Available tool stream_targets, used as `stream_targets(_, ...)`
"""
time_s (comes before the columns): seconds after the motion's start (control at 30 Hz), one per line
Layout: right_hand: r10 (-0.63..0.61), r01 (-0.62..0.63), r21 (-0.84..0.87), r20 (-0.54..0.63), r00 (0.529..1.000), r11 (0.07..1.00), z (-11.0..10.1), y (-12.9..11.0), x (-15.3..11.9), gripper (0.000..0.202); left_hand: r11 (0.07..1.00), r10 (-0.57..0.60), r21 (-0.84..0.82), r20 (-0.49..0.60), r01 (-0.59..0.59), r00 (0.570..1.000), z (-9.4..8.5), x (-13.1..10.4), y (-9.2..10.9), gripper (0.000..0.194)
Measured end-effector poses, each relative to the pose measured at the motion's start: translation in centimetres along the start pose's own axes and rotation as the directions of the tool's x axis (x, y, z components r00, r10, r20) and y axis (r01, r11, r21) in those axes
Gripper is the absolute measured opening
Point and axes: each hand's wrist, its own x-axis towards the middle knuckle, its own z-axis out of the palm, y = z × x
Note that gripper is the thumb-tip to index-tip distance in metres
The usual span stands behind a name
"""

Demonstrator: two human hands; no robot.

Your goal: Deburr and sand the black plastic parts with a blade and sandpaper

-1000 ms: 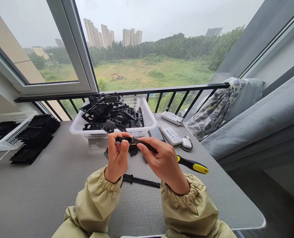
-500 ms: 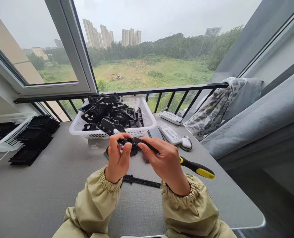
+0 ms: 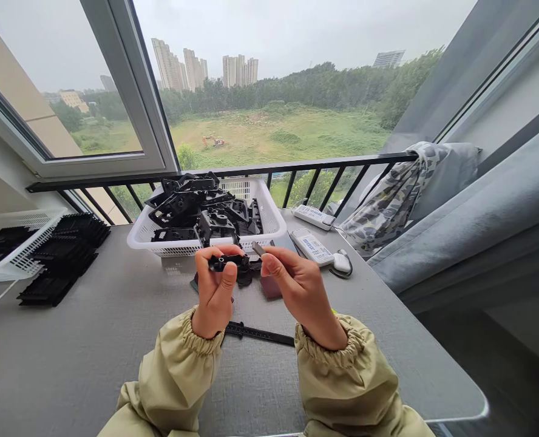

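Observation:
My left hand (image 3: 213, 291) is closed around a black plastic part (image 3: 224, 261), its thumb pressed on the near side. My right hand (image 3: 301, 285) pinches a flat file (image 3: 258, 248), whose grey tip points up and left beside the part. Most of the file's length and its handle are hidden behind my right hand and sleeve. Between the tip and the part there seems to be a small gap. Behind my hands stands a white plastic basket (image 3: 276, 227) heaped with black plastic parts (image 3: 187, 203).
A black caliper (image 3: 263, 334) lies in front of my hands on the grey table (image 3: 115, 340). Near them is a dark red piece (image 3: 270, 287). White power strips (image 3: 312, 246) sit to the right; stacked black parts (image 3: 64, 255) and another white basket (image 3: 23, 261) to the left.
The file has tilted, so its tip now points upward and its black and yellow handle has gone behind my wrist. The part in my left hand has turned slightly.

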Motion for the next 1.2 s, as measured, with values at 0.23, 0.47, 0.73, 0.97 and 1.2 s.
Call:
stream_targets(0.23,0.18,-0.214,0.357,0.127,0.975,0.909,0.7,0.2,0.5,0.044,0.953,0.221,0.175,0.16,-0.248,0.962,-0.3,-0.3,-0.1,0.02)
stream_targets(0.47,0.269,-0.338,0.535,0.205,0.941,0.774,1.2,0.2,0.5,0.042,0.951,0.221,0.166,0.218,-0.259,0.951,-0.4,-0.3,0.4,0.028)
stream_targets(0.73,0.261,-0.409,0.598,0.321,0.91,0.69,1.2,-0.3,0.2,0.039,0.993,0.058,-0.108,0.052,-0.053,0.997,0.2,0.0,1.2,0.019)
stream_targets(0.97,0.224,-0.435,0.59,0.397,0.89,0.68,1.3,-0.9,-0.3,0.041,0.878,-0.222,-0.434,0.009,0.204,0.975,0.3,0.6,2.2,0.019)
stream_targets(1.2,0.175,-0.294,0.607,0.248,0.953,0.739,1.1,-0.7,-0.6,0.037,0.874,-0.268,-0.41,0.037,0.259,0.963,0.5,1.0,1.3,0.023)
